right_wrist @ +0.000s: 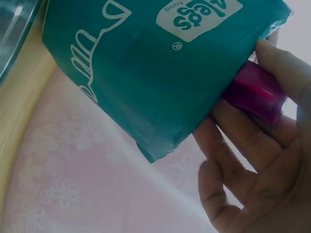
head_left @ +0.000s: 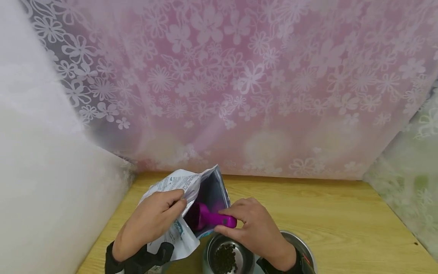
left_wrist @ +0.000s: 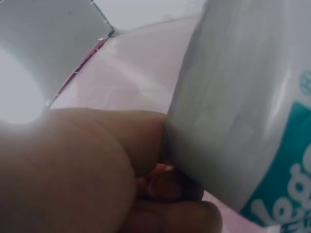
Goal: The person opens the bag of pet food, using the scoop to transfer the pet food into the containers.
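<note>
In the head view a white and teal pet food bag (head_left: 181,182) is tilted with its silver-lined mouth facing right. My left hand (head_left: 152,215) pinches the bag's edge between thumb and fingers. The handle of a purple scoop (head_left: 217,219) is held by my right hand (head_left: 251,228), thumb on one side and fingers on the other. The scoop's head is inside the bag mouth, among dark contents partly in shadow. The right wrist view shows the teal side of the bag (right_wrist: 131,82) beside the purple handle (right_wrist: 257,92).
Below the bag mouth stands a metal bowl (head_left: 244,258) holding small brown kibble (head_left: 224,259). Another metal bowl (head_left: 302,243) is partly hidden behind my right wrist. The wooden table (head_left: 328,213) meets a pink floral curtain (head_left: 219,95) at the back and a white sheet (head_left: 44,171) at left.
</note>
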`<state>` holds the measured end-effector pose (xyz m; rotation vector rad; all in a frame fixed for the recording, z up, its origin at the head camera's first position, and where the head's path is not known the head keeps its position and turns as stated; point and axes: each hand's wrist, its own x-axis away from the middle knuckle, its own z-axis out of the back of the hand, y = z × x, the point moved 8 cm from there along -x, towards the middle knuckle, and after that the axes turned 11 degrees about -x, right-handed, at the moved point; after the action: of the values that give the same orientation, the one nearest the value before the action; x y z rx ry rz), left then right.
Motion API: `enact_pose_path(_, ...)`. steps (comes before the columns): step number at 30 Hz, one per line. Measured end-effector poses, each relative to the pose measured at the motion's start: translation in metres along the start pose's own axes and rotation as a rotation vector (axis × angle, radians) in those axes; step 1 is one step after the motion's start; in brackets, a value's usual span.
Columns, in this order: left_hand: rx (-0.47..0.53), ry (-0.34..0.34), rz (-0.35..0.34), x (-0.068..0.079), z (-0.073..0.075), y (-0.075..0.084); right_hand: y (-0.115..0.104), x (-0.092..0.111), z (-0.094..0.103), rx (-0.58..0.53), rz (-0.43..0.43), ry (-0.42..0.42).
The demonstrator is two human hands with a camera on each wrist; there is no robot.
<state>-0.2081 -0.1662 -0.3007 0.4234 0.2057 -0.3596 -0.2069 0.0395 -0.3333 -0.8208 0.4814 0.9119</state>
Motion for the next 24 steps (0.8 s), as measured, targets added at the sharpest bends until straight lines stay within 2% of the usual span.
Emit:
enact_pose_path(5, -0.002, -0.033, -0.005, -0.002, -0.002, 0.002, 0.002, 0.001, -0.006, 0.08, -0.016, 0.023)
enact_pose_path(9, -0.017, -0.018, -0.002, -0.001, -0.002, 0.001, 0.001, 0.0, -0.012, 0.063, 0.006, 0.049)
enact_pose_path(16, -0.034, -0.006, 0.004, 0.002, -0.001, -0.001, 0.001, 0.0, -0.021, -0.06, -0.018, 0.062)
enact_pose_path(20, -0.037, 0.006, 0.005, 0.003, 0.001, -0.002, 0.005, 0.0, -0.019, -0.136, -0.063, 0.074)
enact_pose_path(24, -0.04, 0.034, -0.011, 0.002, 0.005, 0.0, 0.009, 0.0, -0.013, -0.24, -0.141, 0.136)
